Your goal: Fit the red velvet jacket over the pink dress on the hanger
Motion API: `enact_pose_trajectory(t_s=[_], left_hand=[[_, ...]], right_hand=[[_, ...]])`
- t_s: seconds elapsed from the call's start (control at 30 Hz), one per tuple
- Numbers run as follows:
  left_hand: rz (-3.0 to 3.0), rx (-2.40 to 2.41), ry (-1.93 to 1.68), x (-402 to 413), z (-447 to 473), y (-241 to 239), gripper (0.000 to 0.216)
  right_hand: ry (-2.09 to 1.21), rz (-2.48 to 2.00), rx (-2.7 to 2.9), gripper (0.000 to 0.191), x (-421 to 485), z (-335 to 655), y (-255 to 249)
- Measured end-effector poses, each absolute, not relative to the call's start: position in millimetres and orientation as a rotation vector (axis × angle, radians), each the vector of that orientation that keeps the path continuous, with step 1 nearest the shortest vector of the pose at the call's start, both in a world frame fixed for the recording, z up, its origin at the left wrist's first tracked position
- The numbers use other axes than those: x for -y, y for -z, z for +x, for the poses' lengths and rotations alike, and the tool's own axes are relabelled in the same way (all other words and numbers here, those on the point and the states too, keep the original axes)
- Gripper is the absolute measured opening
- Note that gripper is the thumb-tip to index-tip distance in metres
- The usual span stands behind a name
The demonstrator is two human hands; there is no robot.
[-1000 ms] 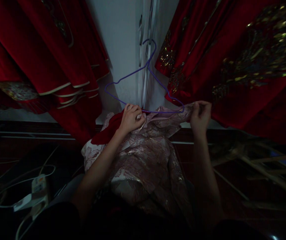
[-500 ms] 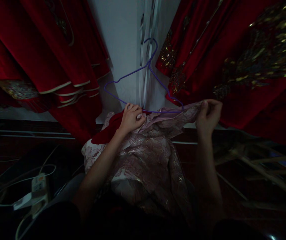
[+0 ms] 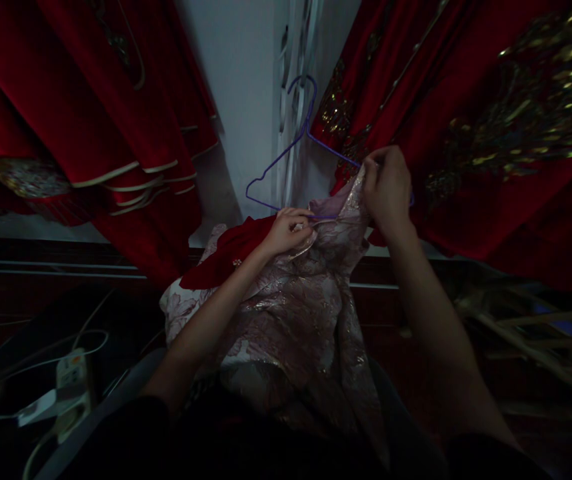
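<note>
A pink floral brocade garment (image 3: 301, 307) with a shiny gold pattern lies over my lap. My left hand (image 3: 290, 232) is closed on its upper edge, at the bottom bar of a purple clothes hanger (image 3: 279, 162). My right hand (image 3: 390, 187) pinches the garment's shoulder edge, raised at the hanger's right arm. Part of that arm is behind my right hand, and its tip shows just beyond. Red cloth (image 3: 231, 257) with a small ornament lies on the garment, left of my left hand.
Red draped costumes hang at left (image 3: 141, 133) and right (image 3: 466, 167), the right one with gold sequins. Between them is a pale wall (image 3: 236, 87). A power strip (image 3: 72, 383) with white cables sits at lower left. A wooden frame (image 3: 531, 340) stands at lower right.
My right hand has moved up and left, bringing the garment's shoulder to the hanger's right arm. The hanger has shifted right and tilted. My left hand has moved slightly right, still gripping the garment.
</note>
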State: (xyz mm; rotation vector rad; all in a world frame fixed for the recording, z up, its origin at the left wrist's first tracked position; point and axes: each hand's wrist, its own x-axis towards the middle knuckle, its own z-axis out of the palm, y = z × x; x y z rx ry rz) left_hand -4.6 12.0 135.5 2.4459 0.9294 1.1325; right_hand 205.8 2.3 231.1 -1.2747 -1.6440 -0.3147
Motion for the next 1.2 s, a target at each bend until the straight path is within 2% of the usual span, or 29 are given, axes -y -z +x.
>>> enact_pose_trajectory(t_s=[0.17, 0.33, 0.43, 0.53, 0.77, 1.2], left_hand=[[2.410, -0.920, -1.148, -9.8, -12.0, -136.9, 0.023], [2.306, -0.758, -1.309, -16.1, -31.8, -144.3, 0.027], [2.177, -0.971, -1.560, -41.2, -63.0, -138.4, 0.027], [1.794, -1.277, -1.821, -71.4, -107.7, -118.1, 0.034], [1.370, -1.282, -1.723, -95.6, -178.0, -77.0, 0.041], [1.397, -1.154, -1.732, -104.8, -173.8, -101.6, 0.042]], right_hand=[[0.249, -1.272, 1.673, 0.031, -12.0, 208.5, -219.6], [0.279, -1.270, 1.665, 0.032, -13.2, 212.7, -214.4], [0.261, -1.261, 1.658, 0.033, -17.3, 220.1, -213.1], [0.252, -1.259, 1.653, 0.033, -22.0, 225.4, -211.7], [0.254, -1.238, 1.646, 0.031, -25.3, 227.9, -210.9], [0.198, -1.255, 1.657, 0.031, -25.8, 230.4, -213.6]])
